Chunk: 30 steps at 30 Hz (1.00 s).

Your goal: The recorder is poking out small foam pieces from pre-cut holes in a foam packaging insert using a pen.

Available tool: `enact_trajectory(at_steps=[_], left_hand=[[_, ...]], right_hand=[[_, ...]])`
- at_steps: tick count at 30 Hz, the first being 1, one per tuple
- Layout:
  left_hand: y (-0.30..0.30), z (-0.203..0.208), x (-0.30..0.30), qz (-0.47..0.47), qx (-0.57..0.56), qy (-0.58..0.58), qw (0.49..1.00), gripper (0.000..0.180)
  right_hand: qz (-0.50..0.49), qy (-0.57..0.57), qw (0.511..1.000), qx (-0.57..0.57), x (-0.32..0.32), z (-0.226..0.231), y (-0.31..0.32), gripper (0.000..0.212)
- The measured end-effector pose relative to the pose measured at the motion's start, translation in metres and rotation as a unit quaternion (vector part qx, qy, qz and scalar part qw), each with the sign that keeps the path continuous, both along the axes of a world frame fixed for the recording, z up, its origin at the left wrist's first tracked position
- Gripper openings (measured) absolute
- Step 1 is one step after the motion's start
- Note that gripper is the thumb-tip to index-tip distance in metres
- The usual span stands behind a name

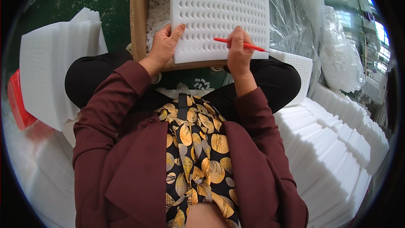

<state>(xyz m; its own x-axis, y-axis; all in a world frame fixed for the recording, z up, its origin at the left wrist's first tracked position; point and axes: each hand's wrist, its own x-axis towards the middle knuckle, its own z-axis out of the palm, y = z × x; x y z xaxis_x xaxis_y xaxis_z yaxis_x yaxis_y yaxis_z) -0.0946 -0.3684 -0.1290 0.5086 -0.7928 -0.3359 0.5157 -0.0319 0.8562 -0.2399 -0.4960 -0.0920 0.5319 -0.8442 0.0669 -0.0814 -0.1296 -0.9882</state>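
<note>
A white foam sheet [219, 17] with rows of small crescent-shaped cuts lies over the cardboard box [139, 21] in front of me. My left hand [163, 45] grips its left edge, with the thumb on top and the other fingers partly hidden. Over the sheet's lower right part, my right hand [239, 52] holds a slim red pen-like tool [251, 47]. The tool lies nearly level, and its thin dark tip points right. Small white foam bits [158, 14] show inside the box, left of the sheet.
White foam sheets [59, 67] stand at the left beside a red plastic object [19, 101]. More stacked white foam [325, 156] fills the right side. Behind it are clear plastic wrap [291, 17] and a plastic-wrapped bundle [341, 55]. Some white scraps [201, 84] lie below the box.
</note>
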Motion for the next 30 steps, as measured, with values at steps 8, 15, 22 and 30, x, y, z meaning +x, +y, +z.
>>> enact_trajectory(at_steps=[8,15,22,30], left_hand=[[0.002,-0.003,-0.003,-0.023,0.078,-0.012,0.997,0.029],[0.001,-0.007,-0.009,-0.004,0.045,-0.054,0.998,0.028],[0.001,-0.010,-0.007,-0.029,0.047,-0.082,0.995,0.027],[-0.001,-0.015,-0.008,-0.017,0.039,-0.092,0.995,0.029]], right_hand=[[0.088,0.081,0.971,-0.209,0.013,-0.024,0.016,0.034],[0.150,0.169,0.890,-0.397,0.021,-0.029,0.024,0.030],[0.144,0.164,0.888,-0.405,0.025,-0.028,0.031,0.028],[0.118,0.046,0.985,-0.120,0.018,-0.017,0.028,0.027]])
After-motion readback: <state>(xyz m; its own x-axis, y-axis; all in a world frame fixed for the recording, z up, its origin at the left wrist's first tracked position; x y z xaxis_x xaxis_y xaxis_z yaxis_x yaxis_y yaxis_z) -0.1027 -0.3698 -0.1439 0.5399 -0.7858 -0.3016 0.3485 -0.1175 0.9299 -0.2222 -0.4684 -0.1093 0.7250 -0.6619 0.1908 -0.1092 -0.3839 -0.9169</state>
